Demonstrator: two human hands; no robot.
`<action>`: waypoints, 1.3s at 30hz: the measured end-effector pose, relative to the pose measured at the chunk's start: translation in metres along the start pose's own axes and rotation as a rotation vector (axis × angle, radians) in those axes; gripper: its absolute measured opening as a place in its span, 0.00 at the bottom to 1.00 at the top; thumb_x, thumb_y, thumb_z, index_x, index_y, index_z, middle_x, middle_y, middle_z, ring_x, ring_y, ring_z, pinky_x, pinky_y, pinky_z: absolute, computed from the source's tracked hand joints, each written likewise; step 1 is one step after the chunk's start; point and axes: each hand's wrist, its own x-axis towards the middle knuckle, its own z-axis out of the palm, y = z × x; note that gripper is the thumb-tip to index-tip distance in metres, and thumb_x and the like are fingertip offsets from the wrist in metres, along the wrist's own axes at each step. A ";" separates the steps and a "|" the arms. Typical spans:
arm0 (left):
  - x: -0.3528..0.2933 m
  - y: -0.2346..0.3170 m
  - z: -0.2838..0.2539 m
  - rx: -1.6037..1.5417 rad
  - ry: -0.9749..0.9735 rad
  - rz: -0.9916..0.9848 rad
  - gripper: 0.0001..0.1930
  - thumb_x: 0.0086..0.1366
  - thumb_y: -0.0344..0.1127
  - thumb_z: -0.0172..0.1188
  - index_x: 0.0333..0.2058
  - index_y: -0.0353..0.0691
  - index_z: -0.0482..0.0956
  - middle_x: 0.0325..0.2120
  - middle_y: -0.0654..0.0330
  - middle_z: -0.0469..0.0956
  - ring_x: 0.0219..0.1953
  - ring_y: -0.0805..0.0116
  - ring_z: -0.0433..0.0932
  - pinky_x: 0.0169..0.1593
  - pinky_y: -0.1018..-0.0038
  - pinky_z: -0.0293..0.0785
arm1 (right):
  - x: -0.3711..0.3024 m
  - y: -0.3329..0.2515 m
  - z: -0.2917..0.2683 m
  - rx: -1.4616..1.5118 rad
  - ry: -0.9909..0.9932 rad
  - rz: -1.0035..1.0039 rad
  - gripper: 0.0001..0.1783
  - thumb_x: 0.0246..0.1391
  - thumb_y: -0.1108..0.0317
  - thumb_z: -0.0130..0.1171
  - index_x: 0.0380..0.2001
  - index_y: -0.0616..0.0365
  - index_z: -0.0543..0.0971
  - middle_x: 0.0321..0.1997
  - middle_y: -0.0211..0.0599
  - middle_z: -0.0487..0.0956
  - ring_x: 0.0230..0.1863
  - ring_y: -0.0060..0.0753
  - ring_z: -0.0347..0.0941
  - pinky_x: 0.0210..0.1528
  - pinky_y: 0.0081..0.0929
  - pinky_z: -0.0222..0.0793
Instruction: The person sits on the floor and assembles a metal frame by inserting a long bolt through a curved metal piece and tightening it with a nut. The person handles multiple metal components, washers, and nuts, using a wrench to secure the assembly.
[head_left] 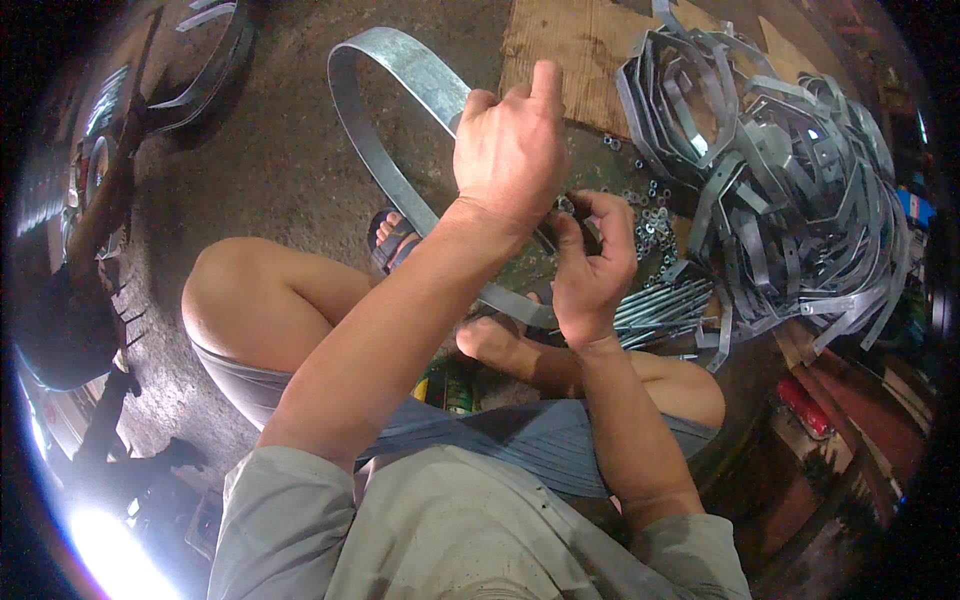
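Observation:
A wide, curved galvanized metal band [405, 55] forms a large loop in front of me, tilted up over my legs. My left hand [510, 150] is closed around its upper part, the index finger sticking out. Just below and to the right, my right hand [597, 260] pinches a small metal piece [564, 204] between thumb and fingers, close to the band's ends; it looks like a nut. My left wrist partly hides where the ends meet.
Loose nuts [655, 235] lie scattered right of my hands, beside a bundle of long metal rods [665, 312]. Bent metal strips [780, 190] are heaped at the right, near flat cardboard [570, 60]. More curved bands [215, 75] lie at far left. A red object [803, 408] sits lower right.

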 end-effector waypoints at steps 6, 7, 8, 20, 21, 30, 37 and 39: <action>0.001 0.001 -0.001 -0.006 0.000 -0.018 0.16 0.60 0.32 0.60 0.45 0.41 0.67 0.27 0.49 0.81 0.28 0.44 0.79 0.38 0.55 0.74 | -0.002 0.004 -0.001 0.112 -0.042 0.143 0.16 0.50 0.64 0.69 0.38 0.60 0.77 0.36 0.37 0.74 0.38 0.37 0.71 0.42 0.31 0.68; 0.001 0.001 -0.001 -0.009 0.002 -0.013 0.16 0.60 0.33 0.60 0.45 0.41 0.67 0.27 0.49 0.81 0.28 0.45 0.79 0.39 0.56 0.74 | -0.001 0.002 0.000 0.147 -0.037 0.155 0.16 0.50 0.65 0.69 0.39 0.61 0.77 0.37 0.37 0.74 0.38 0.37 0.71 0.43 0.31 0.68; 0.001 0.001 -0.002 -0.010 0.005 -0.010 0.16 0.60 0.33 0.59 0.45 0.41 0.67 0.27 0.48 0.81 0.28 0.45 0.79 0.39 0.56 0.74 | 0.000 0.000 0.001 0.183 -0.035 0.168 0.16 0.49 0.66 0.69 0.39 0.61 0.78 0.38 0.38 0.74 0.39 0.37 0.72 0.44 0.31 0.68; -0.001 -0.001 -0.001 -0.034 0.005 -0.004 0.15 0.60 0.31 0.58 0.45 0.40 0.67 0.27 0.48 0.81 0.29 0.45 0.80 0.41 0.56 0.73 | -0.003 -0.003 -0.002 0.225 -0.038 0.149 0.12 0.51 0.77 0.62 0.41 0.63 0.79 0.40 0.40 0.74 0.41 0.35 0.73 0.44 0.27 0.70; -0.001 -0.002 -0.001 -0.047 0.015 0.006 0.15 0.60 0.31 0.59 0.45 0.40 0.67 0.27 0.48 0.81 0.29 0.45 0.80 0.41 0.56 0.73 | -0.003 -0.006 -0.002 0.213 -0.042 0.150 0.13 0.51 0.77 0.62 0.42 0.63 0.79 0.40 0.40 0.74 0.41 0.35 0.73 0.44 0.27 0.70; -0.002 -0.001 -0.002 -0.041 0.049 0.022 0.12 0.55 0.27 0.56 0.37 0.39 0.66 0.26 0.50 0.80 0.26 0.49 0.78 0.38 0.60 0.72 | -0.004 -0.001 -0.002 0.172 -0.076 0.065 0.15 0.50 0.77 0.64 0.43 0.60 0.78 0.39 0.38 0.74 0.39 0.33 0.72 0.44 0.26 0.69; -0.002 -0.003 0.000 -0.065 0.053 0.009 0.16 0.58 0.30 0.60 0.44 0.39 0.68 0.24 0.49 0.80 0.27 0.46 0.79 0.38 0.56 0.74 | -0.001 -0.003 -0.004 0.245 -0.063 0.119 0.12 0.51 0.76 0.63 0.40 0.60 0.78 0.35 0.35 0.73 0.37 0.31 0.71 0.41 0.26 0.68; 0.000 -0.002 0.000 -0.076 0.063 0.019 0.15 0.59 0.30 0.60 0.44 0.39 0.68 0.24 0.49 0.80 0.26 0.46 0.79 0.38 0.56 0.74 | 0.000 -0.002 -0.006 0.232 -0.056 0.105 0.12 0.51 0.74 0.64 0.41 0.60 0.78 0.34 0.34 0.72 0.36 0.30 0.70 0.40 0.26 0.68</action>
